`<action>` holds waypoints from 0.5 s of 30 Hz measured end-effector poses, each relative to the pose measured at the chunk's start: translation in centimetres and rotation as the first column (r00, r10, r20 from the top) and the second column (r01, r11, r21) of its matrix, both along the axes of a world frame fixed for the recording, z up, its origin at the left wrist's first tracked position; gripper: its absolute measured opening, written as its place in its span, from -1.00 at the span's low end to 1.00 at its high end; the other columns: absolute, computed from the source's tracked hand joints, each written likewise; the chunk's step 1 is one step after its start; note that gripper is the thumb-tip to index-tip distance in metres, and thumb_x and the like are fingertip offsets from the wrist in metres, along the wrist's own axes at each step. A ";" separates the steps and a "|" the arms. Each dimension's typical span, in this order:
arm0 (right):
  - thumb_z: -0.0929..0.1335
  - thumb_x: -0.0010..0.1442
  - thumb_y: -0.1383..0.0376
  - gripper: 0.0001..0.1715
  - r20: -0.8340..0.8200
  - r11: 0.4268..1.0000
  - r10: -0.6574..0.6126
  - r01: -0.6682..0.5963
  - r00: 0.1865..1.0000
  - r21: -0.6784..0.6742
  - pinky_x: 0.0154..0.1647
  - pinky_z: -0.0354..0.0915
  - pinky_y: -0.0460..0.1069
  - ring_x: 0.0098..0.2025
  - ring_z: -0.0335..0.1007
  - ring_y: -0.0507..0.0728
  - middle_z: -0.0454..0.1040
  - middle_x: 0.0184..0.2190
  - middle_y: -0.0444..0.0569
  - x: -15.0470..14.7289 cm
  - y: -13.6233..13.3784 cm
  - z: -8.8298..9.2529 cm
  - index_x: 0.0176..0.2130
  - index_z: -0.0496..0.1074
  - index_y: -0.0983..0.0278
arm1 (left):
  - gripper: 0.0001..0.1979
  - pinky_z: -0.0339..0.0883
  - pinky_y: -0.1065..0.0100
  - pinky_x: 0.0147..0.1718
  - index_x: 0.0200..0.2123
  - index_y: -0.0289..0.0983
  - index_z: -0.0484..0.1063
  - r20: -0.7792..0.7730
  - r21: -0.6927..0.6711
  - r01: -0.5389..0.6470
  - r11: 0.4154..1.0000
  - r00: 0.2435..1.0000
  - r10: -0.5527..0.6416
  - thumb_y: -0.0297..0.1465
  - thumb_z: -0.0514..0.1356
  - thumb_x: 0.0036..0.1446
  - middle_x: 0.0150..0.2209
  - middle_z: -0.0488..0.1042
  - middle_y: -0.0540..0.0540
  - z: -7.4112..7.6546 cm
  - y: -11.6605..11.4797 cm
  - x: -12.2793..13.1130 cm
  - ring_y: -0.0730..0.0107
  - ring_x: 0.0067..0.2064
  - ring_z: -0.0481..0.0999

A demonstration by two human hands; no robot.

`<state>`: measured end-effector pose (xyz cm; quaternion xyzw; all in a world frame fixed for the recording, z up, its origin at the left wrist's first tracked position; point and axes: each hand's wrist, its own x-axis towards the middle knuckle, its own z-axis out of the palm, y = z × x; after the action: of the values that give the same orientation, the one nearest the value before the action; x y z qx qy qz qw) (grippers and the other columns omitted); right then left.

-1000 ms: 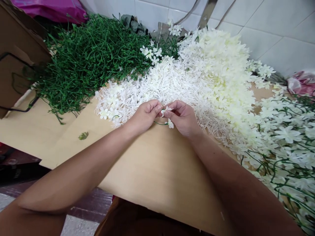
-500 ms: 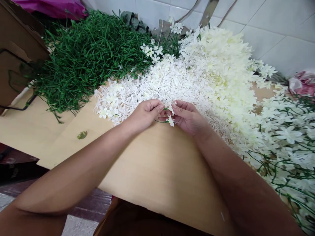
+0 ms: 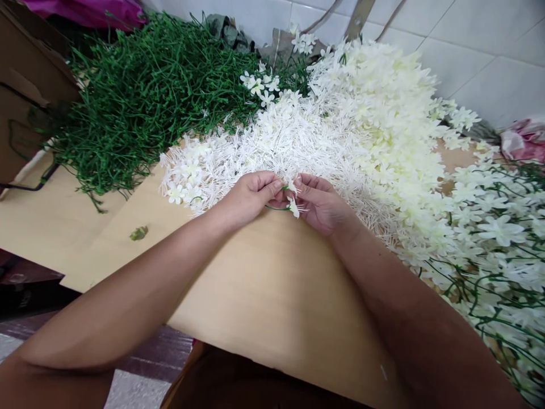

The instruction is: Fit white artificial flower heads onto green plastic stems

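Note:
My left hand [image 3: 259, 193] is closed in a pinch on a green artificial flower stem [image 3: 276, 208]. One white flower [image 3: 293, 207] sits on the end of a lower branch of that stem, below my fingers. My right hand [image 3: 321, 204] pinches a second white flower [image 3: 292, 187] at the tip of the upper branch, and its fingers partly cover the petals. Both hands meet just in front of a heap of thin white flower stamens [image 3: 298, 142]. How far the flower sits on the branch is hidden by my fingertips.
Green plastic stems [image 3: 162, 85] are piled at the back left beside a cardboard box [image 3: 34, 74]. Loose white petals [image 3: 392, 113] are heaped at the back right. Finished-looking flower sprays [image 3: 502, 255] lie at the right. A small green scrap [image 3: 138, 233] rests on the cardboard-covered table [image 3: 247, 289].
Both hands stay nearly in place, still pinching the stem and the flower. The whole view has shifted slightly.

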<state>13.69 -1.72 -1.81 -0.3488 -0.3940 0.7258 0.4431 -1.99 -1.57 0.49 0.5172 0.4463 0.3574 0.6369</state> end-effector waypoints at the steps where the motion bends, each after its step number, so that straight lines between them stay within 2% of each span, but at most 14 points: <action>1: 0.59 -0.19 0.08 -0.54 0.003 1.000 0.008 -0.008 1.000 0.007 -0.47 0.31 -0.09 -0.54 0.32 -0.04 0.42 -0.60 -0.20 0.0 0.0 0.0 -0.58 0.34 0.25 | -0.69 0.38 0.46 -0.32 -0.59 -0.32 0.28 0.003 0.001 0.002 1.000 1.000 -0.002 -0.39 0.24 0.16 -0.56 0.37 0.05 -0.1 0.0 0.0 0.56 -0.48 0.44; 9: 0.59 -0.19 0.09 -0.59 0.005 0.999 0.039 -0.040 0.999 0.034 -0.40 0.34 -0.08 -0.44 0.43 0.02 0.43 -0.59 -0.16 0.0 -0.1 0.0 -0.54 0.41 0.26 | -0.69 0.32 0.47 -0.37 -0.58 -0.33 0.30 0.058 0.027 0.043 0.999 0.997 -0.045 -0.37 0.27 0.14 -0.58 0.36 0.05 -0.2 0.1 -0.1 0.57 -0.50 0.39; 15: 0.60 -0.21 0.10 -0.59 -0.006 0.998 0.053 -0.052 0.999 0.023 -0.42 0.32 -0.10 -0.49 0.37 -0.02 0.42 -0.60 -0.18 0.1 0.0 -0.1 -0.54 0.42 0.26 | -0.62 0.29 0.51 -0.41 -0.58 -0.33 0.28 0.135 0.045 0.082 0.996 0.987 -0.088 -0.22 0.35 0.04 -0.61 0.32 0.08 -0.4 0.0 -0.2 0.62 -0.54 0.33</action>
<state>13.81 -1.74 -1.96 -0.3307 -0.4099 0.7338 0.4292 -2.20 -1.58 0.07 0.5223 0.3718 0.3734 0.6704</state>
